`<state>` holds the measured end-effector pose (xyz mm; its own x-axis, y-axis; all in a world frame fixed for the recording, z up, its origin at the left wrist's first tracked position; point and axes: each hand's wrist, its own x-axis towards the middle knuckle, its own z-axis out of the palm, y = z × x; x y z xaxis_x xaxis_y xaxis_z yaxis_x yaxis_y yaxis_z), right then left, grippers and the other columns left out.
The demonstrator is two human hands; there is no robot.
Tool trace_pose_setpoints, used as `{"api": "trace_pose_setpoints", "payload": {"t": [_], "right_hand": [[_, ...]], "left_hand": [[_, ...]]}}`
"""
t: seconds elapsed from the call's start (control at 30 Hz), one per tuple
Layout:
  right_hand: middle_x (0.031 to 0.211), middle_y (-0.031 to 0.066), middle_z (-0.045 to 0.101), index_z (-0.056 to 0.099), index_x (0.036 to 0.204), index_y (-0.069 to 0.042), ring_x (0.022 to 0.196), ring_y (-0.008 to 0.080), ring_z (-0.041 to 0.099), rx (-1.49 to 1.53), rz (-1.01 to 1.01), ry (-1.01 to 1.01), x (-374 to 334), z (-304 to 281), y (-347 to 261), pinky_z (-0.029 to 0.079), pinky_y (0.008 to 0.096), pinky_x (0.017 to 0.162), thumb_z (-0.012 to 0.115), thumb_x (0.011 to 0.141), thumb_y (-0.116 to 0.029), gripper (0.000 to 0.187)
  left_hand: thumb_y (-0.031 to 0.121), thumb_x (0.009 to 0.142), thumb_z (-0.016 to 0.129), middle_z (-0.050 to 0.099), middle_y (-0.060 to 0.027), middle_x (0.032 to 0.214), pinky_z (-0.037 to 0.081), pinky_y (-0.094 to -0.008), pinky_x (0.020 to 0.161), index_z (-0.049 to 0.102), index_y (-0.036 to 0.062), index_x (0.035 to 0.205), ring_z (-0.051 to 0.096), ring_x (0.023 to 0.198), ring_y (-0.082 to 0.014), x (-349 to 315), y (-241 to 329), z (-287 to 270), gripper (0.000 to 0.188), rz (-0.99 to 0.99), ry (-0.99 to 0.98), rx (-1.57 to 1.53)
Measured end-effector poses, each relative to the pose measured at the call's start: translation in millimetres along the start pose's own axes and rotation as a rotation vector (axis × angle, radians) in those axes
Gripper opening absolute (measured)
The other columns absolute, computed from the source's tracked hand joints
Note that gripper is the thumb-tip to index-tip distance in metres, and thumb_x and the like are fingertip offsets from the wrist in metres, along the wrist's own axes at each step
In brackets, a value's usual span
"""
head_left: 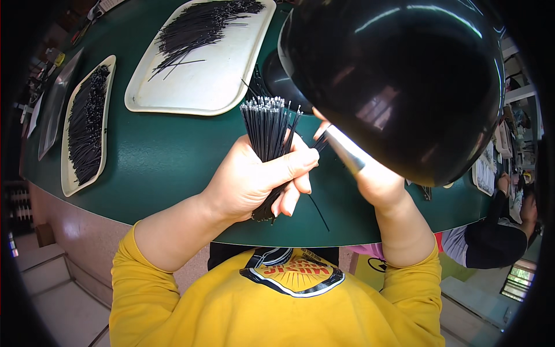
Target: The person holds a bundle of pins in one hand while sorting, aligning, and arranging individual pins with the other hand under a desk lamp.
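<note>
My left hand (254,176) is wrapped round a thick upright bundle of thin black wires (269,127), their silvery tips bunched at the top. The bundle's lower ends poke out beneath my palm. One loose wire (319,213) slants down to the right below my fingers. Just to the right, my right hand (378,179) has its fingertips close to the bundle, with a few short black wires at them. A large glossy black dome (399,87) covers part of that hand and its fingers.
A white tray (225,69) with a pile of black wires lies on the green table (167,156). Further left are a narrow cream tray (65,168) full of wires and a clear tray (56,115). The dome overhangs the right side. Another person's arm (494,231) shows at far right.
</note>
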<state>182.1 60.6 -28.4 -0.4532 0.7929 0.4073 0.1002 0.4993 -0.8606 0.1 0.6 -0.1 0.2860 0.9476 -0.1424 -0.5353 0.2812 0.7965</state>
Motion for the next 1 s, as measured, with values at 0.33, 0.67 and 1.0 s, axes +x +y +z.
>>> {"api": "trace_pose_setpoints", "payload": {"t": [0.33,0.67,1.0], "right_hand": [[0.066,0.0052,0.05,0.05,0.098,0.004,0.044,0.0064,0.035,0.176,0.105,0.081,-2,2,6,0.024,0.0168,0.04,0.034,0.088,-0.02,0.031],[0.08,0.0103,0.057,0.048,0.104,0.008,0.055,0.007,0.044,0.311,0.158,0.005,-6,4,1,0.033,0.0166,0.048,0.045,0.084,-0.014,0.03],[0.097,0.0137,0.054,0.051,0.098,0.006,0.083,0.0198,0.054,-0.172,-0.309,0.021,7,1,-21,0.042,0.0246,0.076,0.053,0.073,0.006,0.025]], "left_hand": [[0.012,0.082,0.05,0.053,-0.0062,0.057,0.034,-0.016,0.032,0.052,0.001,0.078,0.046,0.035,-0.0074,-2,4,-1,0.012,-0.045,-0.034,-0.067],[0.012,0.082,0.05,0.052,-0.0045,0.056,0.032,-0.0162,0.032,0.052,0.0014,0.075,0.043,0.034,-0.0062,-2,5,0,0.013,-0.066,-0.129,-0.175],[0.006,0.076,0.058,0.052,-0.0031,0.055,0.033,-0.0158,0.037,0.053,0.0026,0.066,0.044,0.037,-0.0046,-1,-2,6,0.011,0.213,0.196,0.28]]}}
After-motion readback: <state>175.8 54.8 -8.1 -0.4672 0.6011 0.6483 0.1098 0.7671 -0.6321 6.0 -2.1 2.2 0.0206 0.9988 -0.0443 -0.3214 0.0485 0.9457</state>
